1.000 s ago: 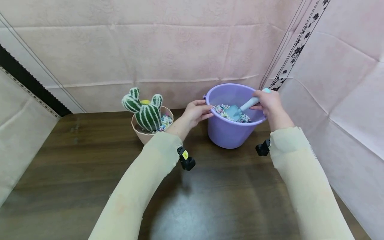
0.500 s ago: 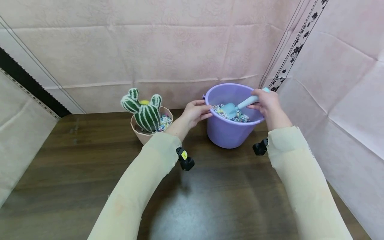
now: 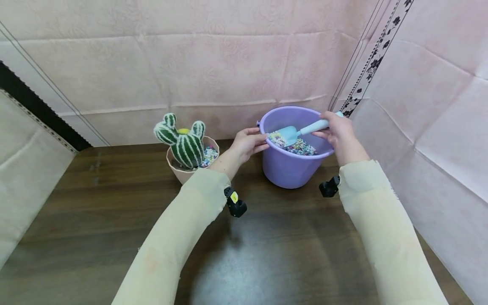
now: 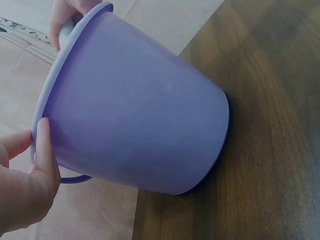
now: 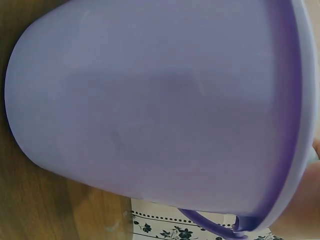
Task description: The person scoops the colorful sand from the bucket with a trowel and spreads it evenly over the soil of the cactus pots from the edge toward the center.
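Note:
A purple bucket (image 3: 287, 171) stands on the table, with small multicoloured beads (image 3: 303, 147) inside. My left hand (image 3: 247, 146) pinches its rim from the left; in the left wrist view, fingers (image 4: 46, 150) press the outer wall just below the rim. Over the right rim, my right hand (image 3: 340, 132) grips the handle of a light blue toy shovel (image 3: 315, 127). The shovel's blade lies tilted among the beads, some of them on it. The bucket wall hides most of the right hand in the right wrist view.
Left of the bucket, a knitted green cactus (image 3: 188, 149) sits in a pale pot (image 3: 177, 170) with similar beads. Pinkish cloth (image 3: 228, 63) hangs behind the table and along both sides. The bucket's purple bail handle (image 5: 207, 224) hangs down behind it.
The shovel blade has slid leftward through the beads toward the left rim, and my right hand has shifted slightly left with it. My left hand stays at the rim.

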A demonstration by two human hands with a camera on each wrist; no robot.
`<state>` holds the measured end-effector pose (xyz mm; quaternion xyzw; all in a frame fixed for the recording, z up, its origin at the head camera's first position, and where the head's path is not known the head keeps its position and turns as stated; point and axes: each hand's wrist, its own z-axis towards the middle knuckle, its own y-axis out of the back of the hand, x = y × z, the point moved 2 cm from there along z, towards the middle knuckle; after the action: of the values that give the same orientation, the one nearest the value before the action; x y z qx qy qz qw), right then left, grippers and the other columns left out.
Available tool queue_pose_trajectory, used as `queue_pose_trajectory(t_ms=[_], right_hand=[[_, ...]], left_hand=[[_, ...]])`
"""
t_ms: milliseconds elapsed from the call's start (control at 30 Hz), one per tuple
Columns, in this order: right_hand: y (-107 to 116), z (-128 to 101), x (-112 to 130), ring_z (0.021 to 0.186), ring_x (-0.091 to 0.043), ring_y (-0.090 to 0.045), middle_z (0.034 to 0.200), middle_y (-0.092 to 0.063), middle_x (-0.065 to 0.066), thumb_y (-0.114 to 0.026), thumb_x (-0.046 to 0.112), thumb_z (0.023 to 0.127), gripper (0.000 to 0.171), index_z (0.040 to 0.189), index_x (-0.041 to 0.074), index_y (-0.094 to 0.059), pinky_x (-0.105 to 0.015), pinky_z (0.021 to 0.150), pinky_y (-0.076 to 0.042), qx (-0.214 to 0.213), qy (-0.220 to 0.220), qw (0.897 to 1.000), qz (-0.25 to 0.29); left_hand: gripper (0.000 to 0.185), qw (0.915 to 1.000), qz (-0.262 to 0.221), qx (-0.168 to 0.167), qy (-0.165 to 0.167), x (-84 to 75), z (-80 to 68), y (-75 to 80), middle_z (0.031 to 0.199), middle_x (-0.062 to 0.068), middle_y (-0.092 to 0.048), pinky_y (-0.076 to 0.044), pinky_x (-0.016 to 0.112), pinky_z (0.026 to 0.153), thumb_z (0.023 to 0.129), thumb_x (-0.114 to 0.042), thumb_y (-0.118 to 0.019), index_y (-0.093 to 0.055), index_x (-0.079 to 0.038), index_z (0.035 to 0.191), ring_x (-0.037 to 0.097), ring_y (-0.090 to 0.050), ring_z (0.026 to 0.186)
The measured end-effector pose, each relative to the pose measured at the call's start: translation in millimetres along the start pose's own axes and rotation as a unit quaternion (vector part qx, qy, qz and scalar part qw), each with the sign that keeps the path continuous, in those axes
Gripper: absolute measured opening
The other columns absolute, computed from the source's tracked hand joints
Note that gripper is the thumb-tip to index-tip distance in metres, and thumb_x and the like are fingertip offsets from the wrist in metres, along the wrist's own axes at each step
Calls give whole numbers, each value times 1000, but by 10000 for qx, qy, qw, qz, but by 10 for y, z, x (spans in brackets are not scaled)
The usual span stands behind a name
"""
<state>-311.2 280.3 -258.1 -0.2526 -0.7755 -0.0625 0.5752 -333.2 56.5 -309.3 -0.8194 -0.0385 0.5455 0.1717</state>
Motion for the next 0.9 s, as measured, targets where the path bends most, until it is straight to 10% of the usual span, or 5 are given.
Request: queue_pose_trajectory(t_ms=[167, 367, 600, 900], right_hand=[[17, -37, 17, 126, -27, -49, 103, -51, -6, -52, 4, 90, 17, 105, 10, -47, -36, 78, -54, 74, -169, 9989, 421], [31, -63, 28, 72, -21, -69, 97, -56, -10, -55, 3, 88, 11, 97, 7, -50, -36, 76, -56, 17, -279, 9959, 855], [43, -71, 34, 123, -26, -50, 95, -56, -13, -56, 2, 88, 9, 95, 6, -52, -39, 85, -52, -101, -663, 9875, 1426], [108, -48, 54, 128, -21, -46, 120, -53, -10, -59, 0, 88, 18, 100, 10, -50, -42, 98, -41, -153, -1073, 9671, 2302]], left_hand=[[51, 10000, -53, 44, -42, 6, -6, -19, 125, 19, -56, -56, 27, 85, 89, 0, -59, -43, -5, 136, 16, -60, 84], [51, 10000, -14, -20, -66, 2, -28, -20, 125, 19, -57, -56, 27, 84, 89, 0, -59, -43, -5, 137, 16, -61, 84], [45, 9999, 34, -46, -90, 9, -84, 22, 99, 12, -60, -55, 30, 87, 90, 0, -58, -48, -3, 133, 13, -60, 73], [42, 9997, 131, 131, -180, -18, -148, 130, 90, 7, -57, -57, 29, 85, 91, -1, -57, -48, -1, 131, 12, -59, 71]])
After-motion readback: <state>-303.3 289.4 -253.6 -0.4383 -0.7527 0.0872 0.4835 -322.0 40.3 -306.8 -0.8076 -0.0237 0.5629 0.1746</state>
